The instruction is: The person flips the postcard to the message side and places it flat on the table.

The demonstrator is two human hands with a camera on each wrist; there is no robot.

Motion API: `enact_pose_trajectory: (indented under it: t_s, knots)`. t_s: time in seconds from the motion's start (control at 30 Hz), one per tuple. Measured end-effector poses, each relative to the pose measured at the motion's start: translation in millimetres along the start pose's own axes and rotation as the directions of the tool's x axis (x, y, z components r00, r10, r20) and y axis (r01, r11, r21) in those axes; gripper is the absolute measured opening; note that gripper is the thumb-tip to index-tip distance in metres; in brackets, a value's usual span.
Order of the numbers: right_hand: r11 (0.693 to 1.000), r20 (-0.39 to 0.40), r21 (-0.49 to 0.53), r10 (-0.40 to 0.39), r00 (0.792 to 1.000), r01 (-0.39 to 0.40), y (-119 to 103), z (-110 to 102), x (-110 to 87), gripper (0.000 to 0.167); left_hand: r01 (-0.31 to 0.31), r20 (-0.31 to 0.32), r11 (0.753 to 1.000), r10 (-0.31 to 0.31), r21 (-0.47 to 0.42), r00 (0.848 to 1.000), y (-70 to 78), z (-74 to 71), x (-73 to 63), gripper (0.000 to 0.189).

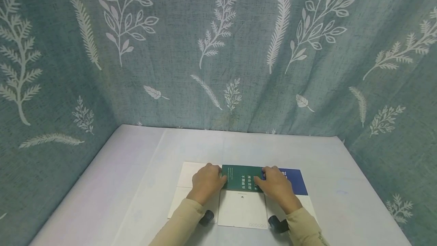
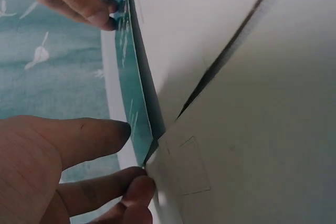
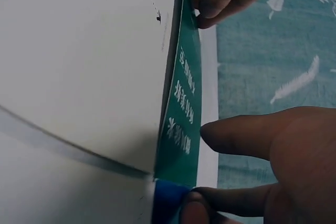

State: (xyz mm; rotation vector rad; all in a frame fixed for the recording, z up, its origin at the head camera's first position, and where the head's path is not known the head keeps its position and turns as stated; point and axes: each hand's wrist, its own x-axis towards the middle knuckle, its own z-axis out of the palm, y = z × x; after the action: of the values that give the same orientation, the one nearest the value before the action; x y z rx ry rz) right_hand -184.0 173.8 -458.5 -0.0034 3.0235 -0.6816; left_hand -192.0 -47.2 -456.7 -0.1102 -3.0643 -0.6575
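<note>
A green card [image 1: 237,179] with white Chinese characters lies across the far end of a white sheet [image 1: 242,210] printed with small boxes. My left hand [image 1: 207,180] pinches the card's left end; in the left wrist view thumb and fingers meet near its corner. At the right end my right hand [image 1: 274,183] holds the card, thumb over the green face and curled fingers by the corner of a blue card [image 1: 297,181]. A dark gap shows along the green card's near edge in both wrist views. Some fingertips are hidden behind the cards.
A plain white sheet [image 1: 191,174] lies left of the green card, partly under my left hand. White paper [image 1: 308,205] continues below the blue card. All rest on a white tabletop [image 1: 146,185], with a leaf-patterned blue-green curtain [image 1: 177,67] behind and at both sides.
</note>
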Motion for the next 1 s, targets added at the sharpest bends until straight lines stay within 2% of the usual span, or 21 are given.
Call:
enact_pose_trajectory:
  t_s: [0.17, 0.5, 0.8, 1.0]
  knots:
    - [0.999, 0.026, -0.042, 0.000, 1.000, 0.001, -6.1, -3.7, 2.1, 0.057, -0.018, -0.006, 1.000, 0.018, 0.017, 1.000, 0.4, 0.6, -0.2, 0.033]
    - [0.999, 0.048, -0.037, 0.015, 0.999, -0.013, -9.7, -10.3, 3.9, 0.055, -0.031, 0.001, 0.998, 0.031, 0.051, 1.000, 0.6, 1.5, -0.6, 0.030]
    - [0.995, -0.037, 0.098, 0.024, 0.999, -0.020, -3.1, -7.6, 2.7, 0.045, -0.028, -0.002, 0.999, 0.028, 0.036, 1.000, 0.6, 1.6, -1.3, 0.031]
    - [0.965, -0.083, 0.261, 0.023, 0.996, -0.001, 3.1, -9.4, 2.9, 0.040, -0.020, -0.011, 1.000, 0.020, 0.020, 1.000, 0.7, 0.6, -1.4, 0.031]
